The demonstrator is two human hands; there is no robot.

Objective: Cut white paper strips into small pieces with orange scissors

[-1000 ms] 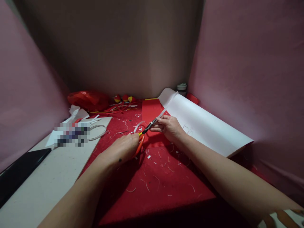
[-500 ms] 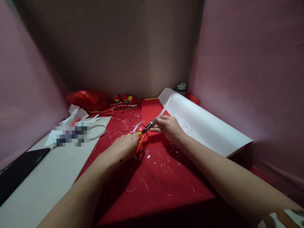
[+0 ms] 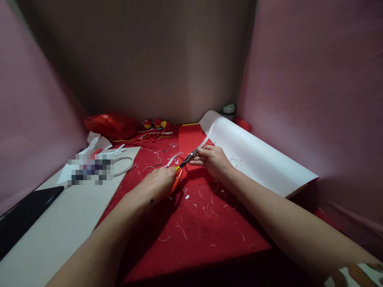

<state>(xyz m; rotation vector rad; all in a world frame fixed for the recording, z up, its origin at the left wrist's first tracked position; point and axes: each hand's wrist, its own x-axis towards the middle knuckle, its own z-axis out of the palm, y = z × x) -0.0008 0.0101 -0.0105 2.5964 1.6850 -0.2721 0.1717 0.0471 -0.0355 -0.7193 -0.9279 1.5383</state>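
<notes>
My left hand (image 3: 161,181) is closed round the handles of a pair of scissors (image 3: 178,177) with orange and yellow grips and dark blades. The blades point up to the right, toward my right hand (image 3: 214,159). Between thumb and fingers my right hand pinches a narrow white strip (image 3: 205,140), one end of which reaches up over the white sheet. The strip's other part curls to the left beyond the scissors, and the blades lie across it near my fingertips. Beneath both hands are red paper pieces (image 3: 190,137), partly covered by my right hand.
A large curled white sheet (image 3: 257,155) lies on the right. Thin white offcuts (image 3: 185,233) are scattered over the red cloth (image 3: 221,255). To the left is a pale board (image 3: 83,203) with a black object (image 3: 32,213). A red plastic bag (image 3: 110,125) and a lidded bottle (image 3: 229,111) stand behind.
Almost nothing differs. The scissor handles have shifted very slightly in my left hand, while my right hand keeps its pinch on the white strip.
</notes>
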